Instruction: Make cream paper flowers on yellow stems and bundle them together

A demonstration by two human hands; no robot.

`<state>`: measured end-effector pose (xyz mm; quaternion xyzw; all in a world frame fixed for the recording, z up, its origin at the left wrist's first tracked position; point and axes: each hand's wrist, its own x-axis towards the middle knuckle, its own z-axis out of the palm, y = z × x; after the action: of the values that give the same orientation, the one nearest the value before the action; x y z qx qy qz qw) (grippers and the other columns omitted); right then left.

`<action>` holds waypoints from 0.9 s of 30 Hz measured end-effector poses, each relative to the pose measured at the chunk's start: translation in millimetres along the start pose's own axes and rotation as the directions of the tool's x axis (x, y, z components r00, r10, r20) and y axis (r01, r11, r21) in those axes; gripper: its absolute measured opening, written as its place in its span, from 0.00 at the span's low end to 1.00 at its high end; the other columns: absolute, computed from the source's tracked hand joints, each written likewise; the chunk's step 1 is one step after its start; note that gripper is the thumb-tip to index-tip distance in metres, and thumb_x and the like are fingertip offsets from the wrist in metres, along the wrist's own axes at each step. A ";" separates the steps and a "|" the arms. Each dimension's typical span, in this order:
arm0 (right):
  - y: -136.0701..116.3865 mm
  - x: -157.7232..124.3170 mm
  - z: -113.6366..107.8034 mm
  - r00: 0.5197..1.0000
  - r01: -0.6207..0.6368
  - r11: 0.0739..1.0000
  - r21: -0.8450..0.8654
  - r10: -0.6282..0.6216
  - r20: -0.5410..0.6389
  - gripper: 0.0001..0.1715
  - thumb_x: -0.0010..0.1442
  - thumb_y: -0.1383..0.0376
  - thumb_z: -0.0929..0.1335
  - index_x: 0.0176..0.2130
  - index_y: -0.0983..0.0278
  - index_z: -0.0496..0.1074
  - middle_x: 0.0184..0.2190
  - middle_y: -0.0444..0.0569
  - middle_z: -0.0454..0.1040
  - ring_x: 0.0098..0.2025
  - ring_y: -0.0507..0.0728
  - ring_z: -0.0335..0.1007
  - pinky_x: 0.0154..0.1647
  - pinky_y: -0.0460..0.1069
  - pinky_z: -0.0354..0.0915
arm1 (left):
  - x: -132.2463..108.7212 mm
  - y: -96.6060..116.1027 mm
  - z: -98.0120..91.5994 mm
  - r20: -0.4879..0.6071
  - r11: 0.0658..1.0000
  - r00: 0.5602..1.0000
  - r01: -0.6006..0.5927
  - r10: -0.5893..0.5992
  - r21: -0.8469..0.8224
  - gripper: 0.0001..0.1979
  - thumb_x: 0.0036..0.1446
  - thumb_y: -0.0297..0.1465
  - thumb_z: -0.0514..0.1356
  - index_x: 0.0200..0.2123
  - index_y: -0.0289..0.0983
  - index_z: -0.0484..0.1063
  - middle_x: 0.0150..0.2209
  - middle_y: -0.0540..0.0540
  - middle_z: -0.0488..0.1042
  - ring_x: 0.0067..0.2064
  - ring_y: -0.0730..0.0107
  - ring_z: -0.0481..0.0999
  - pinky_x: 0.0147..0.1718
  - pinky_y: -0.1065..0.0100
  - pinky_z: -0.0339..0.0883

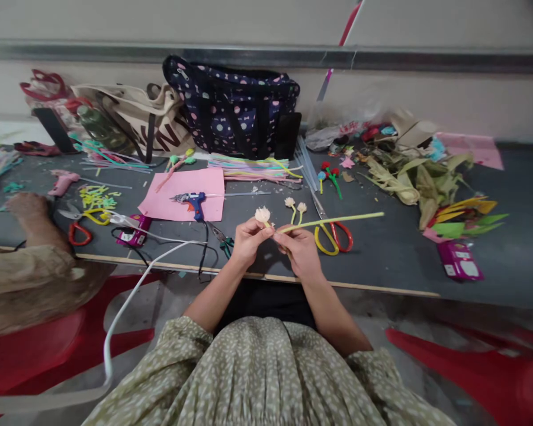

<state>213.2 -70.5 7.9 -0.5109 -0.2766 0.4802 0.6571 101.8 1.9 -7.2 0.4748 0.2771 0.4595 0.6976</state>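
My left hand (247,239) is closed in a pinch just below a small cream paper flower (262,215). My right hand (300,248) is closed on the yellow-green straw stem (337,220) that runs from the flower out to the right. Both hands hover over the near edge of the dark table (391,254). Two more cream flowers on stems (295,206) lie just beyond my fingers. Scissors with a yellow and a red handle (333,236) lie right of my right hand.
A blue glue gun (194,202) rests on a pink sheet (182,192), its cord trailing off the table edge. Pliers (224,238), a bundle of straws (249,167), a polka-dot bag (233,106), green leaf scraps (417,177). Another person's hand (26,207) rests at left.
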 end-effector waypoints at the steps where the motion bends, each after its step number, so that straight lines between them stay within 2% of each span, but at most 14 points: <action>1: -0.1 0.5 0.3 0.997 -0.079 0.994 0.072 0.077 0.029 0.08 0.45 0.63 0.74 0.25 0.64 0.74 0.19 0.41 0.70 0.19 0.46 0.55 0.19 0.44 0.52 | -0.1 0.6 -0.6 0.023 1.000 1.000 -0.010 0.010 0.012 0.10 0.42 0.34 0.71 0.22 0.35 0.75 0.26 0.49 0.72 0.30 0.73 0.71 0.34 0.69 0.65; 3: -0.2 0.9 1.6 0.986 -0.161 0.976 0.143 0.152 0.073 0.08 0.44 0.64 0.74 0.24 0.64 0.73 0.19 0.42 0.70 0.19 0.46 0.54 0.18 0.44 0.50 | 0.1 1.6 -1.2 0.049 0.999 0.999 -0.025 0.023 0.030 0.10 0.42 0.34 0.71 0.21 0.35 0.75 0.25 0.48 0.73 0.30 0.72 0.71 0.34 0.68 0.65; 5: 0.4 0.6 3.6 0.992 -0.122 0.984 0.131 0.116 0.052 0.07 0.45 0.64 0.74 0.25 0.64 0.73 0.19 0.41 0.69 0.18 0.46 0.54 0.18 0.44 0.50 | 1.0 1.4 -0.9 0.042 0.999 0.999 -0.024 0.023 0.028 0.11 0.41 0.34 0.71 0.20 0.35 0.75 0.25 0.48 0.73 0.30 0.72 0.71 0.34 0.68 0.65; 7: 1.8 0.2 5.0 1.000 0.021 0.999 0.026 -0.020 -0.021 0.07 0.48 0.63 0.73 0.26 0.64 0.73 0.20 0.41 0.69 0.19 0.46 0.55 0.19 0.44 0.54 | 2.6 -0.2 0.2 0.011 1.000 1.000 0.006 -0.007 0.009 0.11 0.41 0.34 0.72 0.21 0.35 0.75 0.26 0.48 0.73 0.29 0.73 0.71 0.34 0.69 0.65; 9: 3.7 0.4 4.9 0.967 0.223 0.957 -0.187 -0.241 -0.079 0.06 0.53 0.62 0.71 0.28 0.63 0.73 0.25 0.43 0.71 0.24 0.49 0.62 0.25 0.46 0.60 | 4.1 -2.9 1.7 -0.032 0.999 0.998 0.050 -0.050 -0.021 0.11 0.41 0.35 0.72 0.22 0.35 0.75 0.26 0.49 0.73 0.29 0.75 0.70 0.34 0.70 0.64; 11: 5.7 1.6 2.9 0.864 0.432 0.786 -0.441 -0.501 -0.046 0.05 0.57 0.64 0.69 0.30 0.62 0.73 0.30 0.46 0.73 0.32 0.52 0.68 0.33 0.49 0.66 | 4.6 -5.7 3.2 -0.070 0.995 0.994 0.081 -0.085 -0.055 0.11 0.41 0.36 0.71 0.23 0.35 0.76 0.26 0.50 0.73 0.28 0.76 0.69 0.34 0.71 0.63; 13: 7.9 3.4 -0.7 0.721 0.572 0.528 -0.628 -0.689 0.077 0.04 0.59 0.67 0.67 0.32 0.61 0.73 0.31 0.48 0.74 0.36 0.55 0.69 0.39 0.51 0.67 | 3.8 -7.9 5.0 -0.095 0.992 0.990 0.099 -0.107 -0.082 0.11 0.42 0.36 0.71 0.24 0.34 0.76 0.26 0.50 0.74 0.28 0.77 0.69 0.34 0.72 0.63; 15: 10.6 5.1 -4.5 0.608 0.626 0.294 -0.722 -0.764 0.216 0.05 0.59 0.69 0.66 0.34 0.61 0.72 0.33 0.50 0.75 0.37 0.56 0.70 0.41 0.53 0.67 | 1.9 -9.0 7.1 -0.115 0.988 0.985 0.119 -0.131 -0.100 0.11 0.40 0.35 0.72 0.25 0.34 0.76 0.25 0.50 0.74 0.28 0.76 0.69 0.35 0.71 0.64; 17: 13.9 6.2 -7.2 0.552 0.635 0.145 -0.759 -0.772 0.315 0.06 0.59 0.71 0.66 0.35 0.61 0.73 0.34 0.52 0.75 0.37 0.57 0.70 0.40 0.53 0.68 | 0.1 -9.3 9.4 -0.142 0.985 0.979 0.133 -0.148 -0.115 0.11 0.39 0.33 0.72 0.24 0.34 0.76 0.25 0.50 0.75 0.28 0.76 0.70 0.35 0.71 0.65; 18: 15.6 6.3 -8.0 0.539 0.638 0.107 -0.763 -0.769 0.343 0.07 0.59 0.71 0.66 0.36 0.61 0.73 0.35 0.52 0.75 0.38 0.57 0.70 0.40 0.52 0.68 | -0.5 -9.4 10.3 -0.156 0.983 0.976 0.134 -0.152 -0.123 0.11 0.38 0.33 0.72 0.24 0.34 0.76 0.25 0.50 0.75 0.28 0.76 0.70 0.35 0.71 0.65; 20: 18.2 5.9 -8.2 0.539 0.647 0.105 -0.755 -0.763 0.355 0.07 0.58 0.71 0.66 0.37 0.61 0.73 0.35 0.52 0.76 0.38 0.57 0.69 0.40 0.52 0.68 | -0.9 -9.5 11.4 -0.177 0.983 0.973 0.122 -0.146 -0.137 0.11 0.38 0.32 0.73 0.23 0.34 0.76 0.25 0.50 0.75 0.28 0.77 0.70 0.35 0.71 0.65; 22: 18.9 4.8 -6.7 0.579 0.649 0.201 -0.733 -0.756 0.305 0.07 0.58 0.71 0.66 0.36 0.61 0.73 0.35 0.51 0.76 0.39 0.57 0.69 0.41 0.53 0.68 | -0.4 -9.7 11.0 -0.182 0.986 0.975 0.104 -0.128 -0.134 0.11 0.38 0.32 0.72 0.22 0.34 0.75 0.25 0.50 0.74 0.28 0.77 0.70 0.36 0.71 0.65; 25: 15.4 2.5 -2.7 0.710 0.599 0.466 -0.652 -0.685 0.163 0.05 0.59 0.69 0.67 0.33 0.61 0.73 0.33 0.49 0.75 0.38 0.55 0.70 0.41 0.52 0.67 | 0.9 -9.3 8.6 -0.152 0.992 0.984 0.075 -0.090 -0.101 0.10 0.39 0.33 0.72 0.22 0.34 0.76 0.26 0.49 0.75 0.30 0.75 0.71 0.36 0.70 0.65; 27: 11.4 1.3 -0.4 0.809 0.516 0.650 -0.558 -0.584 0.067 0.06 0.58 0.67 0.67 0.30 0.62 0.73 0.31 0.47 0.74 0.35 0.54 0.69 0.38 0.50 0.67 | 1.5 -7.8 6.7 -0.122 0.995 0.990 0.063 -0.072 -0.079 0.10 0.40 0.33 0.72 0.22 0.34 0.76 0.26 0.49 0.74 0.30 0.75 0.70 0.36 0.70 0.65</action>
<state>210.1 -69.2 -3.1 -0.5968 -0.5050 0.1261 0.6106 110.9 -0.6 -11.7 0.4089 0.3186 0.4743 0.7116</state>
